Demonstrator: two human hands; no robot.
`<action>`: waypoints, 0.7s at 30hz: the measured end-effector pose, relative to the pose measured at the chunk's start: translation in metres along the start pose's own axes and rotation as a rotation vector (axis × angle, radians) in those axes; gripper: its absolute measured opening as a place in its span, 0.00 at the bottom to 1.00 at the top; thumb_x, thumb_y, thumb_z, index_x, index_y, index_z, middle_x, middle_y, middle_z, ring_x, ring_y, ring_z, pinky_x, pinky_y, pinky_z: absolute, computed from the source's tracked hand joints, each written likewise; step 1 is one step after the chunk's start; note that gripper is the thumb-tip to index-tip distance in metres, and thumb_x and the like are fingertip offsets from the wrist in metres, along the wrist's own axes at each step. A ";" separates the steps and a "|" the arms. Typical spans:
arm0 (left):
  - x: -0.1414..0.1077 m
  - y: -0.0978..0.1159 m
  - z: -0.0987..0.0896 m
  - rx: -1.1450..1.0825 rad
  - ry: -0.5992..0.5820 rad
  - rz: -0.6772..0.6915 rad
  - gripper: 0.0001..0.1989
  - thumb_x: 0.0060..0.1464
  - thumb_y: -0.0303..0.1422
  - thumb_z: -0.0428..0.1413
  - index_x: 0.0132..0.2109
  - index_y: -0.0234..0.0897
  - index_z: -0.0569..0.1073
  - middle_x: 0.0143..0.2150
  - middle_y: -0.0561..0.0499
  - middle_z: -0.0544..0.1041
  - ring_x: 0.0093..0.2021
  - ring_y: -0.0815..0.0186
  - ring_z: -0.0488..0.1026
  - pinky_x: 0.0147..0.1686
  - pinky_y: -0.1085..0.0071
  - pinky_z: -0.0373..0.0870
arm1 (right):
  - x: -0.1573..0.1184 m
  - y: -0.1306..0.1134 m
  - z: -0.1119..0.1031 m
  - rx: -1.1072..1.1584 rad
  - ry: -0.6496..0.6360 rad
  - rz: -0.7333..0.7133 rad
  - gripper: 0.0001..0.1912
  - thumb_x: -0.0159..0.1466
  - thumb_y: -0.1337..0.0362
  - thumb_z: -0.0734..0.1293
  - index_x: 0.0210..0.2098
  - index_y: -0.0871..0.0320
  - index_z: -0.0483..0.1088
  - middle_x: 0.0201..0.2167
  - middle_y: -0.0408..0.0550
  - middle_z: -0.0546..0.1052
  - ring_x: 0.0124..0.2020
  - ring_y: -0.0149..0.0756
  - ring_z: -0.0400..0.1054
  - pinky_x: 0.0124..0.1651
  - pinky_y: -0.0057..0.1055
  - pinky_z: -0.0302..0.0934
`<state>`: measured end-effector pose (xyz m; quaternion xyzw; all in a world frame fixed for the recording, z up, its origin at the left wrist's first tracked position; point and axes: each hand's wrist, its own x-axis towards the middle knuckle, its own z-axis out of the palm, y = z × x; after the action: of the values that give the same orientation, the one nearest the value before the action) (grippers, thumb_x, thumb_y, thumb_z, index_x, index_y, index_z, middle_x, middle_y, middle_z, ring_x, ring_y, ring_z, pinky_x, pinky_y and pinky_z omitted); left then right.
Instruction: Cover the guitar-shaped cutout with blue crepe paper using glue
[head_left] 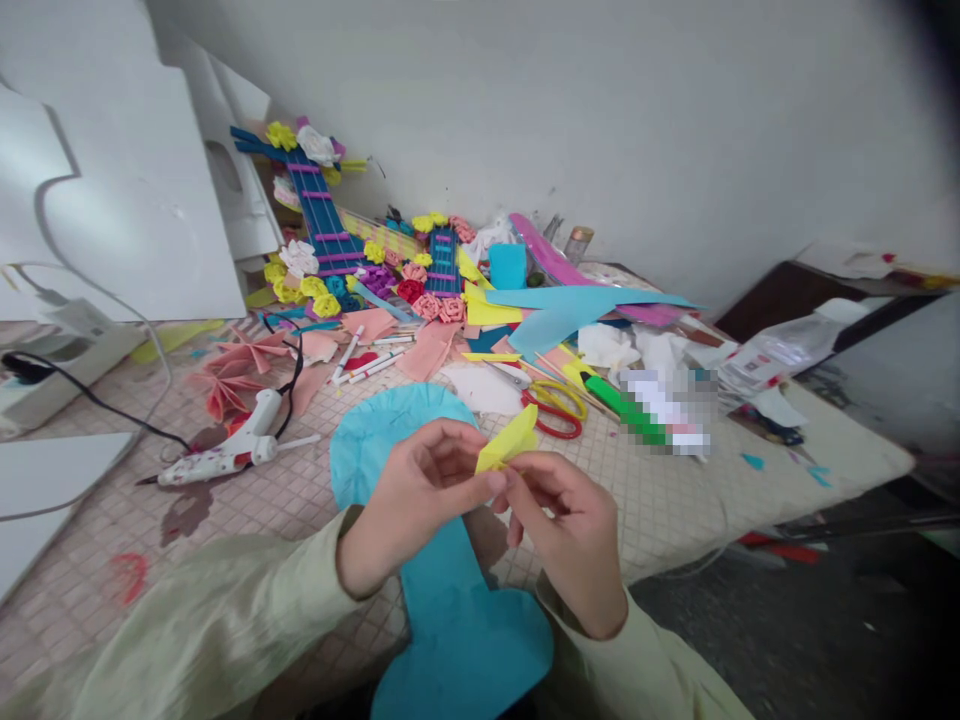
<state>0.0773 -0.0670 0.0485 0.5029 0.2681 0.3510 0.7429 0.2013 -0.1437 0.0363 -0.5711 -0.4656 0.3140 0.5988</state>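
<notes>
A small folded piece of yellow paper (510,440) is pinched between the fingertips of both hands, above the table's front part. My left hand (427,495) has its thumb and fingers closed on the paper's left and lower side. From the right, my right hand (574,525) grips the lower edge, its thumb meeting the left thumb. Beneath the hands lies a large blue paper shape (465,640) with a rounded far end and a wide near end; the hands and left forearm hide part of it.
Left of the hands lies a glue gun (240,440) with a black cord. Beyond them are red-handled scissors (555,415), yellow-handled scissors (570,398), a green pen-like object (622,405) and white markers (371,365). Flower-covered paper guitars (322,215) lean at the wall. A plastic bottle (787,350) lies right.
</notes>
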 end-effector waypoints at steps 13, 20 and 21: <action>0.003 0.003 -0.003 0.021 0.069 -0.026 0.12 0.40 0.29 0.64 0.32 0.34 0.69 0.27 0.55 0.74 0.27 0.73 0.72 0.29 0.77 0.69 | 0.010 0.003 -0.028 -0.403 0.098 -0.545 0.16 0.56 0.71 0.65 0.44 0.54 0.65 0.29 0.44 0.63 0.31 0.32 0.62 0.33 0.33 0.63; 0.004 0.006 -0.004 0.041 0.056 -0.064 0.14 0.39 0.30 0.64 0.34 0.34 0.68 0.27 0.54 0.74 0.26 0.72 0.72 0.28 0.75 0.69 | 0.022 -0.007 -0.039 -0.866 0.042 -0.906 0.15 0.55 0.71 0.68 0.38 0.43 0.72 0.48 0.45 0.62 0.50 0.44 0.56 0.50 0.47 0.55; 0.004 0.006 -0.004 0.039 0.050 -0.071 0.15 0.39 0.30 0.64 0.34 0.34 0.68 0.28 0.54 0.74 0.26 0.72 0.72 0.28 0.74 0.69 | 0.022 -0.008 -0.038 -0.887 0.031 -0.915 0.14 0.56 0.70 0.68 0.37 0.42 0.72 0.48 0.44 0.63 0.51 0.44 0.56 0.51 0.48 0.54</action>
<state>0.0753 -0.0600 0.0522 0.4984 0.3111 0.3319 0.7380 0.2428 -0.1394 0.0522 -0.5124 -0.7396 -0.2045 0.3857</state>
